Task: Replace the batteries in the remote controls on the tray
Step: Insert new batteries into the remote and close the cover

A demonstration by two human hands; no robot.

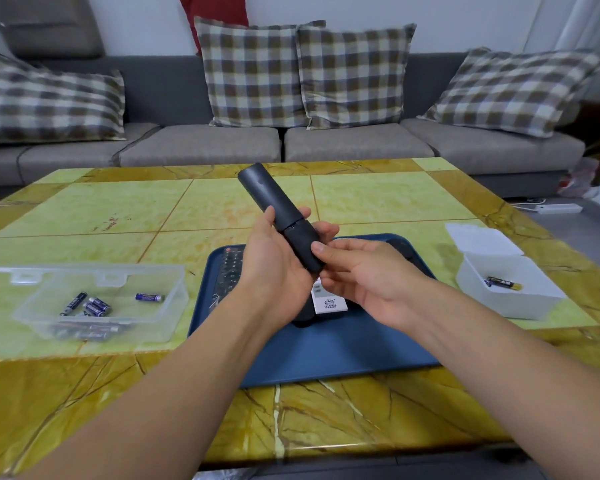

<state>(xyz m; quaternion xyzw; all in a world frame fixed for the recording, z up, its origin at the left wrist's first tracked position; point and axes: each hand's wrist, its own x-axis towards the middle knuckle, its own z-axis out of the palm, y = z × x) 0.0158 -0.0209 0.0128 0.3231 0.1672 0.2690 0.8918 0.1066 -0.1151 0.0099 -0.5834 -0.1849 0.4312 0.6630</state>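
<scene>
Several slim purple batteries lie loose in a clear, lidless plastic box near the desk's left edge, on glossy yellow-green marbled tiles. At the middle, above a smooth blue tray that carries a black buttoned remote and a white one, the left hand grips a matte black, rounded remote control tilted up and away, back side showing with a seam across it, while the right hand pinches its lower section with thumb and fingers. Near the right edge, a frosted white tub holds one dark, gold-tipped battery.
</scene>
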